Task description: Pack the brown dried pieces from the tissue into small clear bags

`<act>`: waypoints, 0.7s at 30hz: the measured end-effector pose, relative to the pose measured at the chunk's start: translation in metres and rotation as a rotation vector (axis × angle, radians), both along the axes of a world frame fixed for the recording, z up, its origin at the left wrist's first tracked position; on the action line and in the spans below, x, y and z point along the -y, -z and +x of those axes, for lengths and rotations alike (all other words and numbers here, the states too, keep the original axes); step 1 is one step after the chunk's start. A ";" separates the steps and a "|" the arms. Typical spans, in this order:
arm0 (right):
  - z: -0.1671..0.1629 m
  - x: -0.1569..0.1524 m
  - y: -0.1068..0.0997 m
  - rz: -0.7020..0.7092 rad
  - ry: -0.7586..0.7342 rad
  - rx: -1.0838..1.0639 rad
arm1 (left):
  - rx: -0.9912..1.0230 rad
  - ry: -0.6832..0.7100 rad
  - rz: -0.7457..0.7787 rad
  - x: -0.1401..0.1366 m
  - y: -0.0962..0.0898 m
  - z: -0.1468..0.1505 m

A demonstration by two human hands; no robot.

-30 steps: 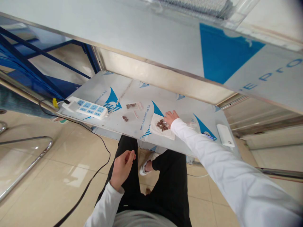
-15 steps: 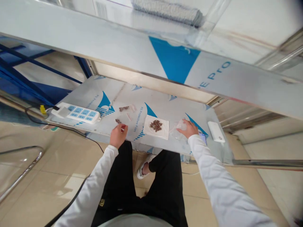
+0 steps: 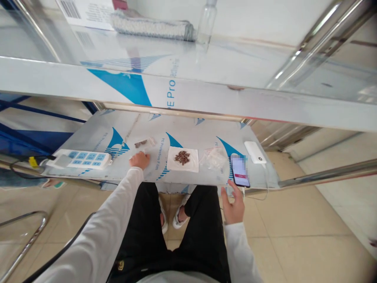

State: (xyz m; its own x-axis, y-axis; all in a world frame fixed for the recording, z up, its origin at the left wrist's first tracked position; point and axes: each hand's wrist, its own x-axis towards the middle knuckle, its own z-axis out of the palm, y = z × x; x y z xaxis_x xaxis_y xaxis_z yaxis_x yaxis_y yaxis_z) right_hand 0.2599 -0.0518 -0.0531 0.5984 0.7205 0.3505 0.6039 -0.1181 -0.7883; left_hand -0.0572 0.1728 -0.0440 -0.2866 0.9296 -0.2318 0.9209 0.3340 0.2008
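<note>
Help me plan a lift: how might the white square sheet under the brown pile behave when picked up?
The white square sheet looks thin and flat, so it would probably sag. The small brown pieces heaped loose on it could slide or roll off if it tilts.

On the film over the lower shelf (image 3: pixel 188 133) we read "PE Protective Film" in blue, repeated. On the upper shelf's front edge (image 3: pixel 203 94) we make out "PE Pro", the squashed letters continuing above it. The white box (image 3: pixel 91 15) shows us a barcode and lines too blurred to read.
</note>
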 end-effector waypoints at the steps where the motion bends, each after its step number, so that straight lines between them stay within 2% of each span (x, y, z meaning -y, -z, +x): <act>1: -0.010 0.014 0.000 -0.005 -0.025 -0.030 | -0.012 0.009 -0.005 0.001 -0.001 0.000; 4: -0.036 0.045 -0.004 -0.035 -0.114 -0.075 | -0.039 0.028 -0.017 0.006 -0.004 -0.001; 8: -0.062 0.062 -0.011 -0.072 -0.231 -0.087 | -0.053 0.037 -0.017 0.006 -0.003 -0.003; 13: -0.080 0.054 -0.023 -0.068 -0.328 -0.084 | -0.042 0.049 -0.028 -0.005 0.003 -0.006; 21: -0.094 0.037 -0.037 -0.057 -0.407 -0.113 | 0.005 0.069 -0.013 -0.012 0.006 -0.011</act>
